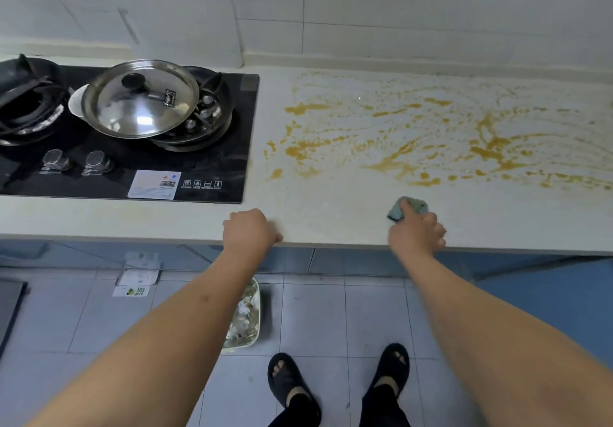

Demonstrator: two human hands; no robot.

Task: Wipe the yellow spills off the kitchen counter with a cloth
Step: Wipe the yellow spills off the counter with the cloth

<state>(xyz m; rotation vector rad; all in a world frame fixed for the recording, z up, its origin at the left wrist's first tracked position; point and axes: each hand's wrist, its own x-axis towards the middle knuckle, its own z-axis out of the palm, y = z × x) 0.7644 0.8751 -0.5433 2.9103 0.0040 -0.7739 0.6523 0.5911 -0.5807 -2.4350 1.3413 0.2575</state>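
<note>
Pale speckled worktop (331, 217), front edge running left to right across the head view. Yellow spills (431, 141) smeared and spattered over right and centre of worktop, from just right of hob to right frame edge; heaviest streaks mid-right. Right hand (417, 231) near front edge, fingers curled round bunched blue-green cloth (408, 208); cloth on worktop, just in front of nearest yellow streaks, not touching them. Left hand (247, 231) at front edge, clenched into fist, nothing seen in it, knuckles resting on worktop. Black glass hob (212, 174) set into worktop at left, two knobs (76, 161) at front, white label (154, 184) near front right corner. Steel lid (141, 98) with black knob tilted over pan on right burner (212, 118); dark wok (26, 101) on left burner, partly cut off. White tiled wall (398, 12) behind. Below worktop: blue cabinet fronts (547, 280), grey tiled floor (315, 314), bin (247, 317) holding scraps against cabinets, feet in black sandals (338, 383).
</note>
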